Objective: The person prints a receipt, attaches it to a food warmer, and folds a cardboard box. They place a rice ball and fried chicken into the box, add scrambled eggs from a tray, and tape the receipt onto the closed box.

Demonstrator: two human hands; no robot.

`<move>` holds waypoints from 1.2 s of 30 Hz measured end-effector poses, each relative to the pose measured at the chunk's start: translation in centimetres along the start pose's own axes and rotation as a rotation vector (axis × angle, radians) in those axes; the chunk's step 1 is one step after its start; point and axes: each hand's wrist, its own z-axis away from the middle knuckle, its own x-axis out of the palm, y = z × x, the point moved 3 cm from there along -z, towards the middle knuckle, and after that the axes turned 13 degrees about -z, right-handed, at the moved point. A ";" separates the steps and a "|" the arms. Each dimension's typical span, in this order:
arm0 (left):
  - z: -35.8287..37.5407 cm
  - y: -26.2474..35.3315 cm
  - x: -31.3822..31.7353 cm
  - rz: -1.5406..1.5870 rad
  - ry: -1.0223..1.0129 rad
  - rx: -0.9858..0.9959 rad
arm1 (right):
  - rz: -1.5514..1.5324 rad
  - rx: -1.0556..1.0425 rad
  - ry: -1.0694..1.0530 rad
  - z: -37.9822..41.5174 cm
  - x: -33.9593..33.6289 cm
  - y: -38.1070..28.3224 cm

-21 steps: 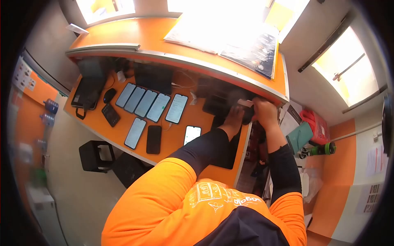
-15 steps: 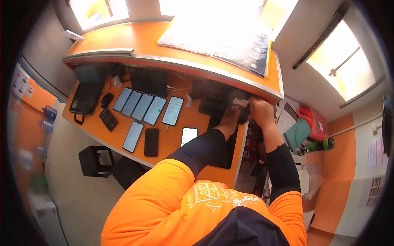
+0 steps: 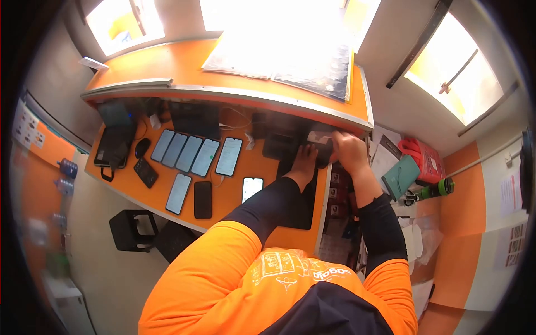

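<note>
At the right end of the orange desk, both my hands are at a dark boxy object with a pale label [image 3: 319,137], under the raised counter. My left hand [image 3: 304,163] lies at its near left side, fingers stretched forward and touching it. My right hand [image 3: 349,149] is at its right edge with the fingers curled in; what they grip is hidden. Another black box [image 3: 277,146] stands just left of the object. A black mat [image 3: 296,212] lies below my left forearm. Nearest my left sleeve is a phone with a lit screen [image 3: 252,188].
Several lit phones [image 3: 190,153] lie in a row on the desk [image 3: 117,181], with a dark phone [image 3: 202,200] before them. Further left are a mouse [image 3: 142,147] and a black bag [image 3: 114,146]. A black stool [image 3: 131,231] stands below. A green notebook [image 3: 401,177] and bottle [image 3: 438,188] lie right.
The view has shifted slightly, so the desk sits a little further left and lower. My hands stay at the dark object, with the right hand's fingers slightly repositioned at its edge.
</note>
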 end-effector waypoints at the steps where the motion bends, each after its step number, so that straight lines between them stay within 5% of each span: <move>1: 0.1 0.0 -0.1 -0.012 0.006 0.005 | -0.004 0.000 0.007 0.0 0.0 0.0; 18: 1.5 0.1 0.3 -0.168 0.091 -0.015 | -0.034 -0.081 0.058 2.7 -2.1 -0.5; 29: 3.0 -0.2 2.6 0.049 0.333 -0.019 | -0.081 -0.017 -0.142 16.4 -2.8 3.0; 33: 3.9 0.6 -0.3 0.169 0.064 -0.039 | -0.399 0.174 -0.618 20.6 -6.3 -2.1; 36: 7.4 5.6 -5.4 0.750 -0.102 0.322 | -0.879 0.261 -0.846 22.0 -7.5 -5.3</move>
